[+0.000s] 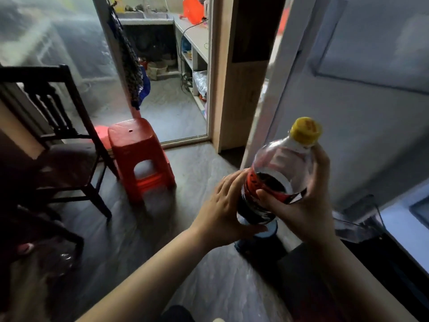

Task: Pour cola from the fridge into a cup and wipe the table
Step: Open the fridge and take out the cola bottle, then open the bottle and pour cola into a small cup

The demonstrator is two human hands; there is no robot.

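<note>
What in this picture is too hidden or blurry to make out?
Head view:
- Wording on the cola bottle: blurred, and partly under the thumb of the right hand.
- Its base: partly covered by the left hand.
- Items on the far counter: small and blurred.

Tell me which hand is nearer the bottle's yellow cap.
Right. The right hand grips the cola bottle high up, fingers reaching just below the yellow cap; the left hand touches its lower part, farther away.
</note>
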